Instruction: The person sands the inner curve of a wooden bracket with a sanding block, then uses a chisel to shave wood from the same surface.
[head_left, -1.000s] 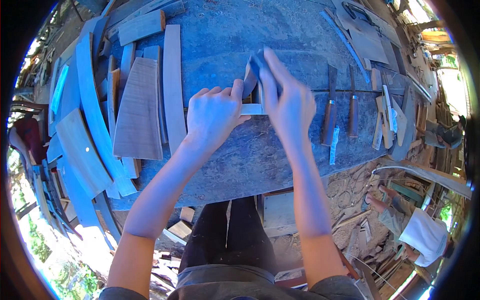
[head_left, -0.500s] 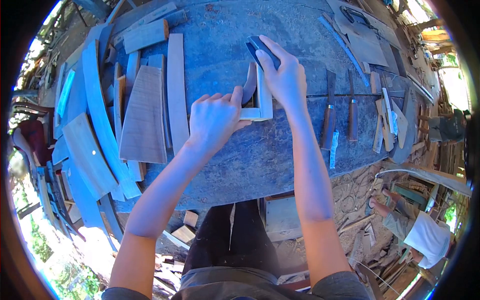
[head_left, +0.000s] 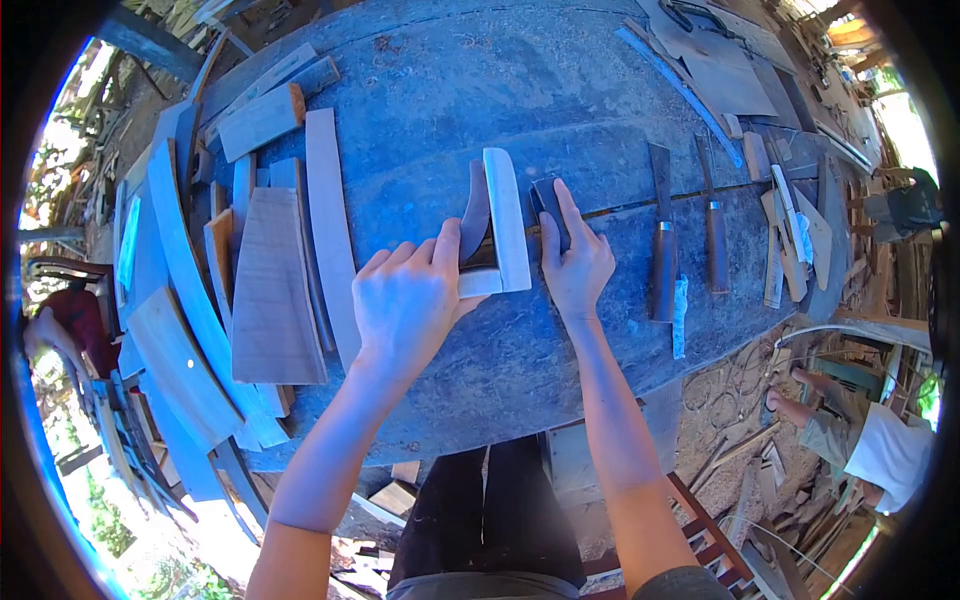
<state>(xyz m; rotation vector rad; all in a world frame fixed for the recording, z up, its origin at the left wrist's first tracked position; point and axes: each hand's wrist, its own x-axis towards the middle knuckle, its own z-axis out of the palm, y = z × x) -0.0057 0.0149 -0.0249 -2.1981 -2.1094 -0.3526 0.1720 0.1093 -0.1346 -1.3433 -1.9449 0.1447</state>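
Observation:
My left hand (head_left: 405, 300) grips the lower left part of a pale, angled wooden piece (head_left: 508, 220), whose long arm points away from me over the blue-grey table. A curved dark piece (head_left: 477, 205) rises beside that arm on its inner side. Just right of the wooden piece, apart from it, my right hand (head_left: 577, 262) holds a dark block (head_left: 550, 212) between thumb and fingers.
Curved and flat boards (head_left: 278, 285) crowd the table's left side. Right of my hands lie a dark-handled chisel (head_left: 663, 255) and a thinner tool (head_left: 716, 245), with wood scraps (head_left: 785, 240) beyond. A person (head_left: 880, 450) is at the lower right, off the table.
My right hand has come down and away from the wooden piece's upper end with the dark block. The wooden piece has turned, so its broad outer face shows. The view has shifted.

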